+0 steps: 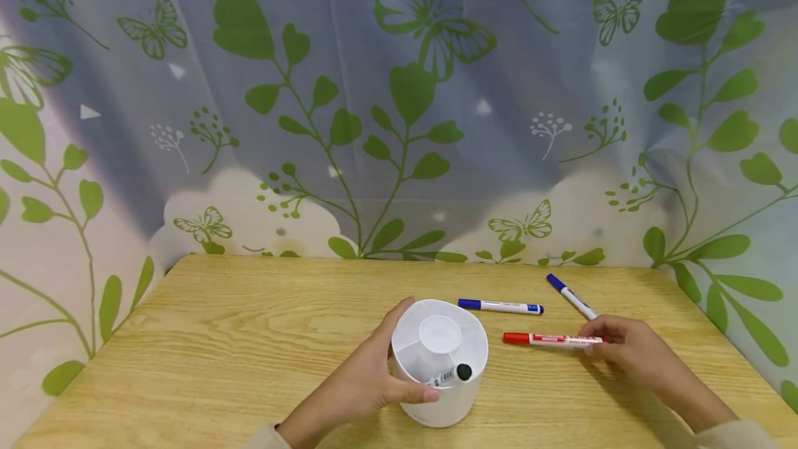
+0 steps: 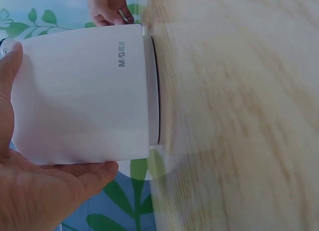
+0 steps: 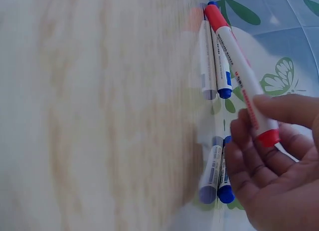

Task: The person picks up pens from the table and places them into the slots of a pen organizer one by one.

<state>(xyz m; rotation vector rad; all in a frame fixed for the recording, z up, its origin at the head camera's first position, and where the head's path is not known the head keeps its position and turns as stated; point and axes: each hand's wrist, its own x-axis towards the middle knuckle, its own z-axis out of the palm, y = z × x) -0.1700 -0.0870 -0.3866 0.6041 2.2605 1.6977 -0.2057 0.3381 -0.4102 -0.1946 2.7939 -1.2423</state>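
Note:
A round white pen holder (image 1: 430,404) with inner dividers stands on the table, a brand mark printed on its side (image 2: 84,96). My left hand (image 1: 368,373) grips it, thumb at the front near the rim and fingers round the far side. Inside it leans a black-capped marker (image 1: 463,371). To the right, my right hand (image 1: 630,352) pinches a red marker (image 1: 555,341) near one end, between thumb and fingers. In the right wrist view the red marker (image 3: 244,76) is tilted, its cap away from the hand.
Two blue markers lie on the wooden table (image 1: 249,338): one blue marker (image 1: 501,307) behind the red one, another blue marker (image 1: 570,295) slanting near the right hand. A patterned curtain (image 1: 349,89) hangs behind the table's back edge.

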